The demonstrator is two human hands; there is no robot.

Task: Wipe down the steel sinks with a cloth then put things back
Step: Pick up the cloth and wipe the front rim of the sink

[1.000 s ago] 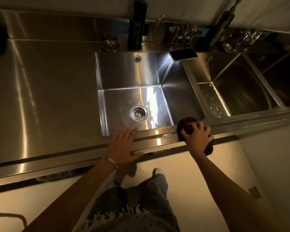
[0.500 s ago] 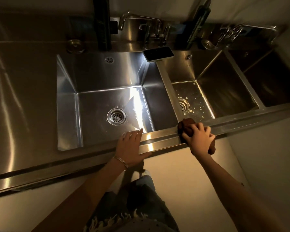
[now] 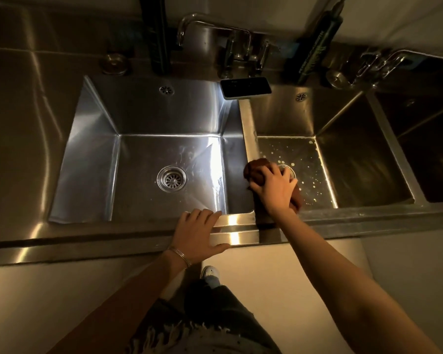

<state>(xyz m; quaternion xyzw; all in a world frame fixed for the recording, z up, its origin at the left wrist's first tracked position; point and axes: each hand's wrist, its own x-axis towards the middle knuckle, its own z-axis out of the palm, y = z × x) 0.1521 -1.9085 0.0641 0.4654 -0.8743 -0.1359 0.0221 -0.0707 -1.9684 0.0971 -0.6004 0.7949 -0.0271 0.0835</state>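
A dark brown cloth (image 3: 256, 169) sits bunched under my right hand (image 3: 275, 189), pressed on the steel divider between the left sink (image 3: 143, 118) and the middle sink (image 3: 358, 159). My left hand (image 3: 198, 232) lies flat with fingers spread on the front rim of the left sink, holding nothing. The left sink shines brightly around its drain (image 3: 171, 178). Pale speckles dot the floor of the middle sink, and my right hand partly covers its drain. A third sink (image 3: 435, 154) lies at the far right, in shadow.
A phone (image 3: 245, 88) lies on the back ledge above the divider. Taps (image 3: 215, 29) stand behind it, with a second tap set (image 3: 384, 62) to the right. Two dark bottles (image 3: 159, 34) (image 3: 317, 44) and a round metal plug (image 3: 113, 63) sit on the back ledge. The steel counter (image 3: 23, 118) extends left.
My right hand has slid the cloth from the front rim forward onto the divider between the two sinks. My view has shifted right and closer. My left hand stays on the rim.
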